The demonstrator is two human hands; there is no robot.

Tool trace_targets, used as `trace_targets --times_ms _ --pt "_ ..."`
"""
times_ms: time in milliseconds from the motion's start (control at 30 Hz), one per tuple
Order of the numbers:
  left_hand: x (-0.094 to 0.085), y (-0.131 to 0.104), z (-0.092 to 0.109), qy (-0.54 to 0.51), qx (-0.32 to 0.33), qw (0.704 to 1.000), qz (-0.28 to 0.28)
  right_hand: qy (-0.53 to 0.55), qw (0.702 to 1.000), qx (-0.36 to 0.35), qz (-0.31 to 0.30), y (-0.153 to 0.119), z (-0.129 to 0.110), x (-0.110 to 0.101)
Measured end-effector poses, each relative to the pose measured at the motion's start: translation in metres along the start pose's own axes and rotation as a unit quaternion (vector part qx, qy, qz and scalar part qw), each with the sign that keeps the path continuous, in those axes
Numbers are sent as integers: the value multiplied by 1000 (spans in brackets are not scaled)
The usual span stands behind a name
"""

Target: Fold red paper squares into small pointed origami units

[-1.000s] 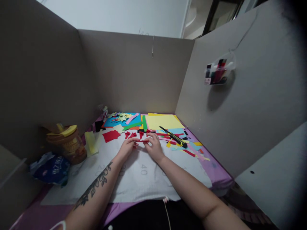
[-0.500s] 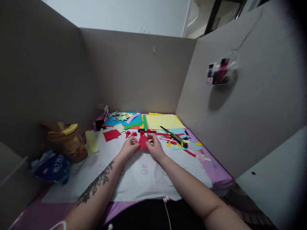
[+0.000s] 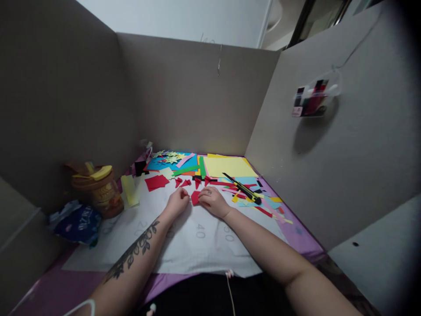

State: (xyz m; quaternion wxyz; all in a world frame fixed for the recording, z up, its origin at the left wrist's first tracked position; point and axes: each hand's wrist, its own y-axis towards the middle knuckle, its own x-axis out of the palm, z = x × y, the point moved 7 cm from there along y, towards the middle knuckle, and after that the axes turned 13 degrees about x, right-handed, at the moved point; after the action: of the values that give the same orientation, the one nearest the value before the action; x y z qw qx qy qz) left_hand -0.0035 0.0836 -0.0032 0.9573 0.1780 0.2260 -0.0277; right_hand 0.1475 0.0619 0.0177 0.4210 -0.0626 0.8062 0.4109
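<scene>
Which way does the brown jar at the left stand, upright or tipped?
Upright: the brown jar rests on its base, lid uppermost.

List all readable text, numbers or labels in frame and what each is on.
"40": printed on the white mat, near the forearms.
"20": fainter, on the same mat by the left forearm, partly covered.
A third number right of "40", by the right hand: looks like "60", not sure.
White lettering on the blue packet: too blurred to read.
Label on the wall-hung holder: too small to read.
</scene>
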Motion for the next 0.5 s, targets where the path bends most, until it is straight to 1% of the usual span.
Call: trace_targets --times_ms 33,67,100,133,200,233,300,433,500 --pt "-3 0 8 69 62 996 -4 16 1000 -2 -23 -1 3 3" --pt "-1 -2 17 118 126 985 -22 35 998 1 -44 -3 7 5" --pt "3 -5 25 147 179 971 -54 54 997 7 -62 -4 10 7" --pt "9 -8 30 162 222 957 -94 73 994 16 -77 -6 13 8" --pt "21 -16 36 165 277 932 -167 109 988 31 -101 -8 16 8" --pt "24 -19 38 161 294 922 -191 124 986 35 -108 -9 17 7" --pt "28 -24 40 153 315 911 -218 142 982 43 -114 -10 18 6" --pt "25 -29 41 145 324 906 -230 156 979 68 -114 -8 22 6" --pt "23 -32 44 141 333 905 -223 170 974 90 -117 -7 26 7"
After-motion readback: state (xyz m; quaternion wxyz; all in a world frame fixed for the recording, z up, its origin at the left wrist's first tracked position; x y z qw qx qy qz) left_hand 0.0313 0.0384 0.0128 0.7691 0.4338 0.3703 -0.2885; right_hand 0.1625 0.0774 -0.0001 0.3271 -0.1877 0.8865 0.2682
